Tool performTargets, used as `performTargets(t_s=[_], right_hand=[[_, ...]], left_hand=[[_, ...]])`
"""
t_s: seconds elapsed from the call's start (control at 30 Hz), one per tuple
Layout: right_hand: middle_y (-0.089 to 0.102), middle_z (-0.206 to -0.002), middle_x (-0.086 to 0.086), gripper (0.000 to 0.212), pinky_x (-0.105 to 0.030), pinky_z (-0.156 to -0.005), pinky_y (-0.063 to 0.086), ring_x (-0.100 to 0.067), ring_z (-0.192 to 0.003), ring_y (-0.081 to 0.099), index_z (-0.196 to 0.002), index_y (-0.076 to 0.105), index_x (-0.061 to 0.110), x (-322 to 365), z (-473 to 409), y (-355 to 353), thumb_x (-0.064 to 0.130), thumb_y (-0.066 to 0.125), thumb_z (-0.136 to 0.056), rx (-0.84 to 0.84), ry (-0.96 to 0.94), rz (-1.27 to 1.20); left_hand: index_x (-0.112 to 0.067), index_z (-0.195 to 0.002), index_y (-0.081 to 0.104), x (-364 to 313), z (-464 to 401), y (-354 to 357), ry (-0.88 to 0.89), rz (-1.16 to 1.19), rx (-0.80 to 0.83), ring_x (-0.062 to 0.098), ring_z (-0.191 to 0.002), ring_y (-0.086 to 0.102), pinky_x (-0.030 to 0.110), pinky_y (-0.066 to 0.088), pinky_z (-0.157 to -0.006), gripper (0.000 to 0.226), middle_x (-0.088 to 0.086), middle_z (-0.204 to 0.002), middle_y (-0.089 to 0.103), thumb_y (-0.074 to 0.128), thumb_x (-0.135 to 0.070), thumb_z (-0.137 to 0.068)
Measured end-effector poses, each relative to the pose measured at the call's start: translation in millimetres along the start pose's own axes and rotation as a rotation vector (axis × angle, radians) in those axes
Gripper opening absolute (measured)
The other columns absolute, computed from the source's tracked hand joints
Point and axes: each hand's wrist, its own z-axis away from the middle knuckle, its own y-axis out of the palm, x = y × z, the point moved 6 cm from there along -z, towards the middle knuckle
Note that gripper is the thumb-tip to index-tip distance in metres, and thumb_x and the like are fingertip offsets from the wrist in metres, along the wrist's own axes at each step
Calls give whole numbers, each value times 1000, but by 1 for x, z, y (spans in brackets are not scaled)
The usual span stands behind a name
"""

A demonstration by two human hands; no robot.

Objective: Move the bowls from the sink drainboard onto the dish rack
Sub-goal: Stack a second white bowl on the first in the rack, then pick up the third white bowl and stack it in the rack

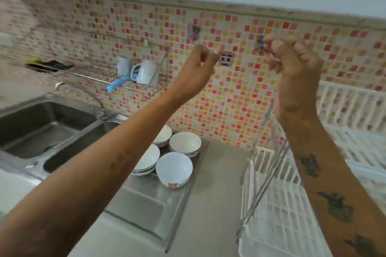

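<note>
Several white bowls with blue patterned rims stand on the steel drainboard (146, 210) right of the sink; the nearest bowl (174, 168) and the back right bowl (185, 143) show fully, and my left forearm hides parts of two others. The white dish rack (282, 215) stands at the right on the counter. Both hands are raised high in front of the tiled wall, far above the bowls. My left hand (200, 62) has its fingers curled shut. My right hand (296, 58) is a closed fist near a wall hook; whether it pinches anything is blurred.
A steel sink (41, 127) with a curved tap (83, 89) lies at the left. A wall shelf holds white mugs (144, 72) and a blue brush. A second white rack tier (351, 108) stands against the wall at the right. Grey counter (217, 194) separates drainboard and rack.
</note>
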Motion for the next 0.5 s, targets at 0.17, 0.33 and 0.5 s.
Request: performTargets(t_s=[0.17,0.33,0.5], right_hand=[[70,-96,3,15,-14,-77,47,8,-80,61,-87,70,16,-79,50,99,18,56,-92,255,261,23],[68,-109,-18,12,-26,-64,46,-32,-94,62,-91,67,11,-197,89,135,19,58,-91,321,654,126],[61,-111,-10,30,-31,-80,43,-25,-98,56,-110,59,7,-320,144,119,27,59,-87,342,988,362]], left_hand=[[-13,-89,53,131,63,-89,-379,50,-238,22,-81,65,27,49,-69,33,10,-97,67,38,-38,-102],[-10,-102,53,256,155,-105,-909,133,-237,23,-78,60,32,44,-74,48,12,-104,62,27,-51,-101],[-11,-131,43,318,206,-73,-1174,165,-155,30,-104,53,37,43,-83,56,10,-117,50,33,-56,-98]])
